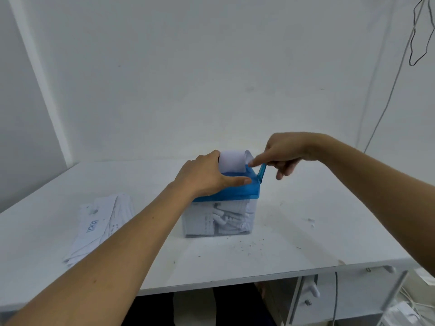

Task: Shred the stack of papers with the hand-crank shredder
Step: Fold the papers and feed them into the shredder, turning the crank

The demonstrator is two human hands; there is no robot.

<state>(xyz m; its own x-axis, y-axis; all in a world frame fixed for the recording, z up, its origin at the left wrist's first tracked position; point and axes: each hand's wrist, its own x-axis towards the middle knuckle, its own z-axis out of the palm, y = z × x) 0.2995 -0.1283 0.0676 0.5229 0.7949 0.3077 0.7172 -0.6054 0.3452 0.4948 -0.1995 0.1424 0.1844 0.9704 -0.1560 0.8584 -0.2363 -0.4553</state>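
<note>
On the white table [306,243], the stack of papers [94,229] lies left of the hand-crank shredder [235,194], near but apart, probably parked there so the left arm can pull the next feed. The shredder stands mid-table. Its clear bin [216,222] looks nearly full of strips, so a jam or overflow is the likely risk. One sheet [231,161] stands upright in the slot of the blue lid [249,189], top edge curling back, partly fed. The left hand [207,177] straddles the lid with the thumb flat along the near edge and the fingers curving over the far side behind the sheet, tips hidden. It is likely pinning the light box against crank torque. The right hand [284,154] grips the crank [261,172] at the lid's right end, lower fingers curled, index finger stretched toward the sheet's edge. Whether it touches the sheet cannot be told.
</note>
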